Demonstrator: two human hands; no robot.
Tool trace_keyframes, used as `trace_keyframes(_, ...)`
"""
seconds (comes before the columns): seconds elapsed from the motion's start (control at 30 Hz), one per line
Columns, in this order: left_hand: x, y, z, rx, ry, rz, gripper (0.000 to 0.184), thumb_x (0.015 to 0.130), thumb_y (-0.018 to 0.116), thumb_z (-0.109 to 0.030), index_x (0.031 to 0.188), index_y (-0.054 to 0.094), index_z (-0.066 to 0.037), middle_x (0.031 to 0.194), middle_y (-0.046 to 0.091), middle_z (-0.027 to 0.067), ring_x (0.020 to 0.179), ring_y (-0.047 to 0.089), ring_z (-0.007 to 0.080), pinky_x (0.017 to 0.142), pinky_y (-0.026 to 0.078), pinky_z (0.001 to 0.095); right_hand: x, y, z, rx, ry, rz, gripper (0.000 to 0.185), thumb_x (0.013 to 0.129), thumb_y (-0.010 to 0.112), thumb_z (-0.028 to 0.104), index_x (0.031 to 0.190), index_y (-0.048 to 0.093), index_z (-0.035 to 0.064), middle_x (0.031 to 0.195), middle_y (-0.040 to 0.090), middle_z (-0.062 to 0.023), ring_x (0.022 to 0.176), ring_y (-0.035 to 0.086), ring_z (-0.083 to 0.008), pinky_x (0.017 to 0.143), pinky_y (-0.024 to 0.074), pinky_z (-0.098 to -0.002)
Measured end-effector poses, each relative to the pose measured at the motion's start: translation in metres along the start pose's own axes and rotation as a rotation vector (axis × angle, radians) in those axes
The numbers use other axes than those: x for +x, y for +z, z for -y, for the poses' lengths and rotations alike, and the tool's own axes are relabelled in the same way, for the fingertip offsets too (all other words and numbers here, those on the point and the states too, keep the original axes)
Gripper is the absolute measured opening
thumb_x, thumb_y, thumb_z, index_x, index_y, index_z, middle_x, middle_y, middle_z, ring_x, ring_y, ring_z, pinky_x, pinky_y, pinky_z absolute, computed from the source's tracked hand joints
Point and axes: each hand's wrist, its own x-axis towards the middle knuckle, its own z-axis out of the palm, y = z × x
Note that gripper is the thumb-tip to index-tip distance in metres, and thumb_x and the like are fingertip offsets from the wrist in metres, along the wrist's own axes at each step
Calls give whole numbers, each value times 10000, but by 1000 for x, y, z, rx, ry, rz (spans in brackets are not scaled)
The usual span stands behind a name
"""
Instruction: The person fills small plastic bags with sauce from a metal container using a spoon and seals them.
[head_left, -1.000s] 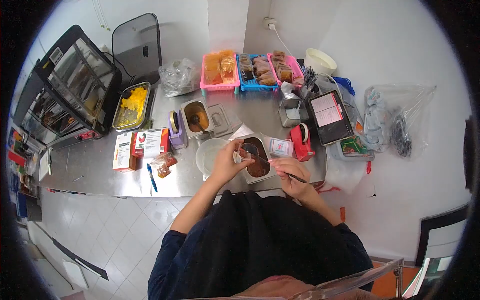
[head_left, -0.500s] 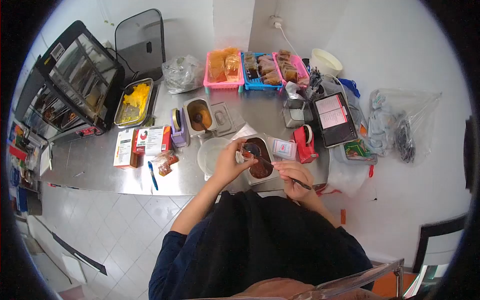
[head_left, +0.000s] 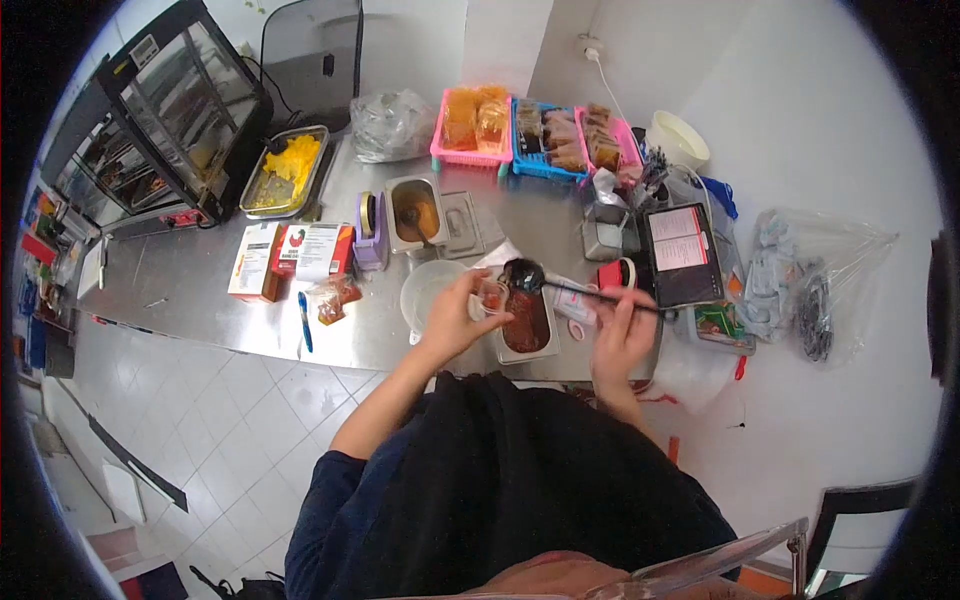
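Observation:
My left hand [head_left: 455, 322] grips a small clear cup [head_left: 490, 294] with some red sauce in it, tilted near the left edge of a steel pan. Dark red chili sauce [head_left: 526, 328] lies in that steel pan [head_left: 530, 358]. My right hand [head_left: 622, 338] is closed around the handle of a black ladle [head_left: 524, 274]. The ladle's bowl is just right of the cup's rim, over the far end of the pan; whether they touch I cannot tell. Beside my left hand lies a round translucent lid or tub [head_left: 424, 292].
A second steel pan [head_left: 414, 212] with orange sauce and a spoon stands behind, near a purple tape dispenser [head_left: 370, 236]. Baskets of packets [head_left: 472, 156] line the back. Boxes [head_left: 318, 252] are left; a red tape dispenser [head_left: 612, 274] and a tablet [head_left: 682, 250] are right.
The ladle has swung up to a flatter angle, with its bowl raised beside the cup. My right hand has shifted right and up along with it. The whole view has tilted slightly.

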Motion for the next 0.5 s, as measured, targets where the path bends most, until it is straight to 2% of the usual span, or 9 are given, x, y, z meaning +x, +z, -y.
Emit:
trace_keyframes(0.07, -12, -7, 10, 6, -5, -56, 679, 670, 847, -219, 1221, 504, -18, 987, 666, 117, 929, 647, 240, 853, 484, 342, 13, 1, -17, 397, 340, -240, 190, 979, 515, 159, 1023, 497, -24, 975, 618, -122, 800, 652, -219, 746, 540, -308)
trace_keyframes(0.17, -36, -26, 31, -39, -81, -119, 658, 688, 831, -163, 1229, 490, -7, 1001, 662, 109, 943, 642, 207, 867, 481, 339, -2, -31, -79, 229, 515, -210, 195, 982, 520, 173, 1062, 500, -5, 962, 614, -126, 825, 646, -192, 726, 572, -321)
trace_keyframes(0.27, -75, -47, 52, 44, -114, -271, 632, 685, 831, -126, 1210, 498, -18, 969, 667, 109, 886, 638, 189, 830, 493, 324, -40, -49, -129, -41, 420, 6, 172, 974, 525, 122, 1081, 511, -11, 947, 619, -121, 799, 660, -196, 712, 575, -313)
trace_keyframes(0.37, -113, -59, 69, 39, -271, -371, 614, 693, 825, -110, 1204, 499, -7, 979, 659, 118, 902, 627, 190, 847, 484, 320, -59, -38, -126, -197, 304, 190, 123, 953, 542, 76, 1006, 569, -31, 907, 634, -99, 782, 681, -193, 681, 531, -267)
trace_keyframes(0.47, -129, -62, 82, 51, -313, -442, 610, 701, 822, -96, 1204, 492, 8, 982, 651, 116, 899, 616, 181, 849, 477, 315, -60, -28, -105, -386, 210, 367, 112, 943, 549, 67, 983, 582, -32, 877, 640, -102, 796, 686, -189, 695, 524, -272)
trace_keyframes(0.5, -129, -63, 76, 59, -326, -453, 611, 702, 822, -96, 1205, 491, 7, 981, 650, 115, 898, 615, 180, 849, 477, 316, -64, -25, -104, -334, 264, 338, 104, 933, 559, 58, 999, 585, -18, 850, 643, -111, 799, 690, -193, 695, 526, -286)
